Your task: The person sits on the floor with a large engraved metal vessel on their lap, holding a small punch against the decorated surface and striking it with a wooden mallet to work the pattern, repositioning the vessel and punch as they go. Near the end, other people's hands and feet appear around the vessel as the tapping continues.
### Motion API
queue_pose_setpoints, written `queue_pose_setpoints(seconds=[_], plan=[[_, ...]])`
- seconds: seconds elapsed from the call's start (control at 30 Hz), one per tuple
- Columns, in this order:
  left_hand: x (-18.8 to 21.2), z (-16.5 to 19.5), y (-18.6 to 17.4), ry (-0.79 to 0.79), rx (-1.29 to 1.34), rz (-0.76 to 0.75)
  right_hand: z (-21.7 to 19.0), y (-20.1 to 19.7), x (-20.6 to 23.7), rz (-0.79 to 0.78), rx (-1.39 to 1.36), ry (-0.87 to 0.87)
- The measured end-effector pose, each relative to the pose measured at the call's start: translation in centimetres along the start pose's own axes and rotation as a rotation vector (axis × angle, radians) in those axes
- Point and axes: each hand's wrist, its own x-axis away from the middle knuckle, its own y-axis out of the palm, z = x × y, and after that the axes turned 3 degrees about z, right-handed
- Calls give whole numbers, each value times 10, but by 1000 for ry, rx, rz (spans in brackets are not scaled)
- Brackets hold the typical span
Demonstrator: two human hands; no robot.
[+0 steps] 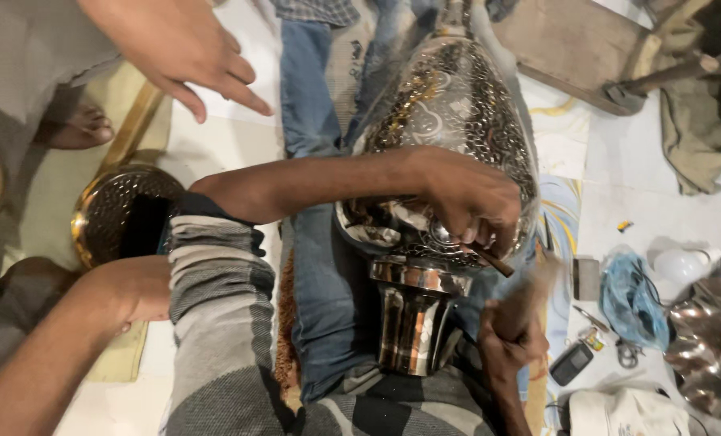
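The left hand (pixel 465 202) covers the spot where its thin chisel (pixel 493 261) meets the engraved metal vessel (pixel 449 105), whose top the upper edge cuts off. The wooden mallet (pixel 526 295) in the right hand (pixel 507 343) is motion-blurred. A co-worker's hand (pixel 175 48) leaves the frame above. Small items beside the blue cloth (pixel 631 295) are too small to tell.

Perforated brass bowl (pixel 110 211) on floor at left, bystander's bare foot (pixel 74 127) beside it, crumpled blue cloth (pixel 633 297) at right, small phone (pixel 571 363) and scissors (pixel 628 353) nearby, shiny metal piece (pixel 711 343) at right edge, wooden plank (pixel 574 40) top right
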Motion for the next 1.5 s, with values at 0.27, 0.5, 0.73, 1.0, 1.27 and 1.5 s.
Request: queue_pose_setpoints(seconds=[0.27, 0.5, 0.73, 1.0, 1.27, 1.5], plan=[[4, 8, -1, -11, -59, -18, -8, -4, -4, 10, -183, 169], [2, 18, -10, -84, -26, -36, -8, -9, -3, -36, -118, 66], [18, 29, -10, -144, -49, 82, -31, -15, -15, -102, -7, 97], [40, 30, 12, -135, -98, 438, -54, -40, -48, -306, -279, 190], [47, 48, 51, -423, -229, 832, -113, -59, -148, -379, -146, 370], [53, 61, 71, -534, -202, 1047, -143, -57, -214, -738, 162, -81]])
